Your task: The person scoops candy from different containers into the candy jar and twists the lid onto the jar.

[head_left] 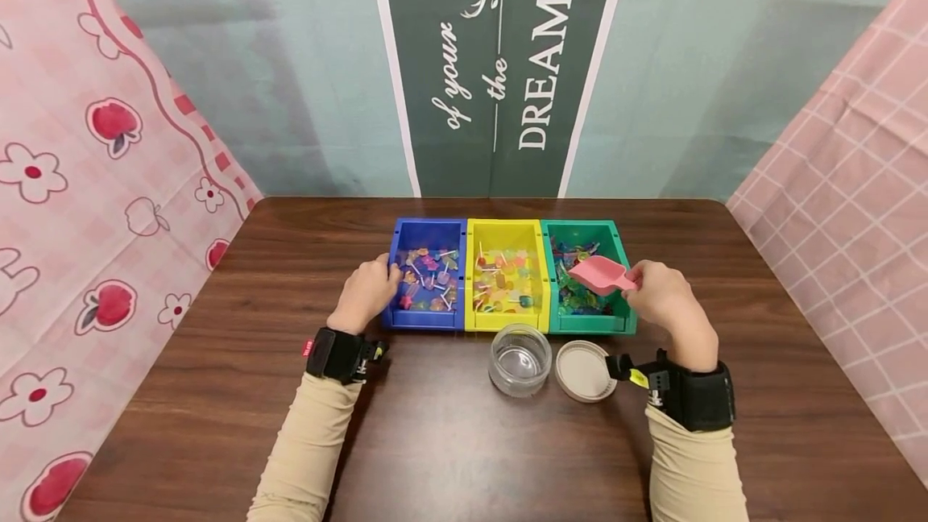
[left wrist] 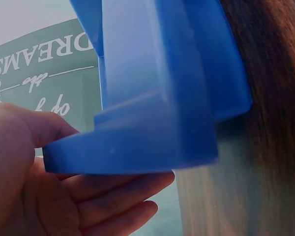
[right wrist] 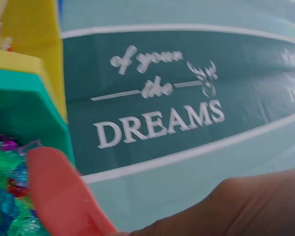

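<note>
My left hand (head_left: 367,293) grips the left side wall of the blue bin (head_left: 429,319). The left wrist view has the thumb over one face of the wall and the fingers (left wrist: 123,196) along the other. A pink scoop (head_left: 600,274) is held by its handle in my right hand (head_left: 665,296). The scoop's blade is over the green bin (head_left: 593,324), above shiny coloured pieces (right wrist: 12,191). In the right wrist view, part of that hand and most of the scoop's handle are cut off.
Between the blue and green bins is a yellow bin (head_left: 507,321) with small candy-like pieces. In front are an open clear glass jar (head_left: 519,361) and a round pale lid (head_left: 584,371), on the dark wooden table (head_left: 464,457). Printed cloths (head_left: 304,71) hang behind and at both sides.
</note>
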The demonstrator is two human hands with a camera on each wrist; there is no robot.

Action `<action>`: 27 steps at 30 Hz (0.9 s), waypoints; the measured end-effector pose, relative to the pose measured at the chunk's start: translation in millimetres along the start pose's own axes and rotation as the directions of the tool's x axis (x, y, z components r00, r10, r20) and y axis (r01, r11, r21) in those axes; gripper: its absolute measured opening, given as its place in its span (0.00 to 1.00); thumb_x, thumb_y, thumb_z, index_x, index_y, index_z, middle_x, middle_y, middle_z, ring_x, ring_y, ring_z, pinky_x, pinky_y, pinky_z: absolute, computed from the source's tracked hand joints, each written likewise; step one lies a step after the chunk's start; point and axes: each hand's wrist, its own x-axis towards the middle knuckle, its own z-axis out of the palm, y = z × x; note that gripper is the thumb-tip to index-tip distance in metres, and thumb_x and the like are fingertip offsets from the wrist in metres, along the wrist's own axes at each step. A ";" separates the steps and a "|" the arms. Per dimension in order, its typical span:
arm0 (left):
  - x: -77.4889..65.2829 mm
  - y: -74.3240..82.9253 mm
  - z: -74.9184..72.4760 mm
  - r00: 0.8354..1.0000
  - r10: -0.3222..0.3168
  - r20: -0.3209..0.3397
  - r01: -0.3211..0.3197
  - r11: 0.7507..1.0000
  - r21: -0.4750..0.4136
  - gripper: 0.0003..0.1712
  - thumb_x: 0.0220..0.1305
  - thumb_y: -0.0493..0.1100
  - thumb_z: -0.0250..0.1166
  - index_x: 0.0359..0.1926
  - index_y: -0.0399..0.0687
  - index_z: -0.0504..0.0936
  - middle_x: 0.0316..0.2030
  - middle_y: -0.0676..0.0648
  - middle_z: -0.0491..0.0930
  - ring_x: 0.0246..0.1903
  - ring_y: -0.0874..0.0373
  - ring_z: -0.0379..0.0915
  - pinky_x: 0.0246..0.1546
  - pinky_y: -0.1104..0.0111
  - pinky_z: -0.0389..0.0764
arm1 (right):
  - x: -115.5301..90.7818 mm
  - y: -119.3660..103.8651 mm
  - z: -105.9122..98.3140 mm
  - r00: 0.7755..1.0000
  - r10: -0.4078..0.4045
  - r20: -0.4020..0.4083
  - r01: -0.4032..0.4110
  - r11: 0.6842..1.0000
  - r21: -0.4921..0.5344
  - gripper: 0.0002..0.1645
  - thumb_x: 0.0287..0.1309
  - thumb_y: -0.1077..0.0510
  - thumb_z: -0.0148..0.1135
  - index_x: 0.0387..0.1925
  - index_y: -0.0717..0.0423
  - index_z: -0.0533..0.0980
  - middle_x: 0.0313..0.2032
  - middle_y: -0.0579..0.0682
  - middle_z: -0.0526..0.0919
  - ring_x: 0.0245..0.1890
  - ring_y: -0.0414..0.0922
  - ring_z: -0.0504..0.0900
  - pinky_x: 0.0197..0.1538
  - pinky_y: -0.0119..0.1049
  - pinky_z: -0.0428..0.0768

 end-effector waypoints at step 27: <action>-1.4 -1.0 -4.0 0.998 0.015 0.059 -0.009 0.996 -0.088 0.24 0.70 0.42 0.48 0.58 0.27 0.69 0.40 0.32 0.80 0.33 0.47 0.73 0.37 0.53 0.79 | -7.9 -3.4 -3.7 1.000 0.008 -0.001 -0.008 0.998 -0.065 0.12 0.46 0.68 0.56 0.33 0.75 0.77 0.27 0.64 0.77 0.26 0.53 0.69 0.27 0.40 0.69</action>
